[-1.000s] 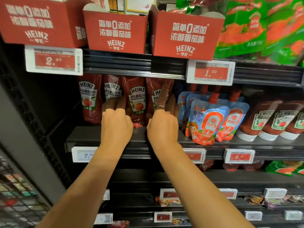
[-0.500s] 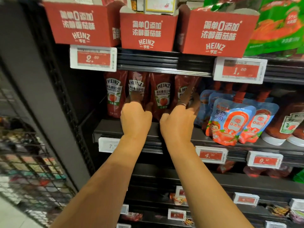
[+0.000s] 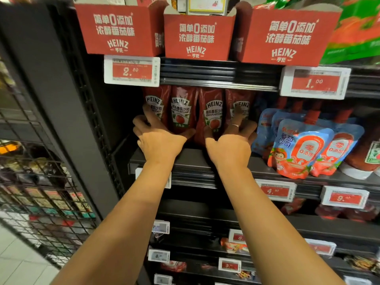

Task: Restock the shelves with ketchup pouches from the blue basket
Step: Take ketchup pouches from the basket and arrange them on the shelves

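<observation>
The upright ketchup pouches [image 3: 197, 114] were steadied by both spread, unclenched hands, left hand [image 3: 158, 138] and right hand [image 3: 230, 142]; a careless withdrawal could have toppled the row.

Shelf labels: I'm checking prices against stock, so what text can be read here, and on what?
"HEINZ": three red display boxes, with Chinese slogans.
"HEINZ", "TOMATO KETCHUP": red ketchup pouches.
"2.80": upper left price tag.
"1.00": upper right price tag.
"4.80": lower price tag.
"9.": next tag, rest blurred.
Blue pouches: Chinese print.
Lower tags: unreadable.
</observation>
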`<state>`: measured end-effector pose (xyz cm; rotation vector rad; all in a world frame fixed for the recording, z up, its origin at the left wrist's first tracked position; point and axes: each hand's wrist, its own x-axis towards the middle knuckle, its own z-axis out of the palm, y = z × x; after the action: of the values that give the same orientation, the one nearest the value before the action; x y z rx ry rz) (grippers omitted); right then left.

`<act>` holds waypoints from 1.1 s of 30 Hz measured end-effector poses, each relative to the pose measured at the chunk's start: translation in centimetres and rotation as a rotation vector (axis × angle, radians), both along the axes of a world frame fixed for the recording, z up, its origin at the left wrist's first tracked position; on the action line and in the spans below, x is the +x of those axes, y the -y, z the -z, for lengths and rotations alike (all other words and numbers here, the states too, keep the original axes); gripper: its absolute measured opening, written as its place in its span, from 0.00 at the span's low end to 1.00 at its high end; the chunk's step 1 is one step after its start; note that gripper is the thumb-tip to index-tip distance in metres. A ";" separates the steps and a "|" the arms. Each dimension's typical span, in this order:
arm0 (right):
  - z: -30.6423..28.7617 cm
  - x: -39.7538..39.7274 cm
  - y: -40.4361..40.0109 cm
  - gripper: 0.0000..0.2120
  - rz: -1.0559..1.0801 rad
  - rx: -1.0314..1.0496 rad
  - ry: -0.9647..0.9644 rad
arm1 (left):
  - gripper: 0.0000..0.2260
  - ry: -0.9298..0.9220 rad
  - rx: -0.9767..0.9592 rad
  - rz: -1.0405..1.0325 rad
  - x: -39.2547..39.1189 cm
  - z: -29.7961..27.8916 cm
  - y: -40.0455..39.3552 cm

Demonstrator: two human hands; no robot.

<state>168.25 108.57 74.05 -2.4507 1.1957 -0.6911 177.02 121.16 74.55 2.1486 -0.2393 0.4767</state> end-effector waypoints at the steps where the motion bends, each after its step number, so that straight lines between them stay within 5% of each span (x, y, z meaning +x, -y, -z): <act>1: 0.1 0.1 0.1 0.48 0.004 0.007 -0.048 | 0.62 0.008 -0.008 0.004 0.1 0.1 0.0; 6: 0.0 0.1 0.3 0.57 -0.022 -0.013 0.009 | 0.61 0.045 0.009 0.009 0.5 0.6 -0.1; 15: -0.1 0.5 0.7 0.52 0.078 -0.051 -0.183 | 0.45 -0.072 -0.070 0.100 1.6 1.0 -0.4; 21: 0.2 -2.4 -1.2 0.24 0.047 -0.056 0.208 | 0.40 -0.206 -0.175 0.149 1.8 0.6 -1.5; 28: 2.1 -8.7 -3.5 0.22 -0.218 -0.072 0.429 | 0.15 -0.203 -0.228 0.285 0.7 0.5 -5.1; 33: 4.8 -13.5 -4.3 0.18 -0.398 -0.037 0.542 | 0.10 -0.060 -0.267 0.371 -3.0 2.5 -9.2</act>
<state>154.80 112.85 69.28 -2.2098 0.4785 -1.1510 174.07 130.37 72.04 1.8019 -0.5008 0.2150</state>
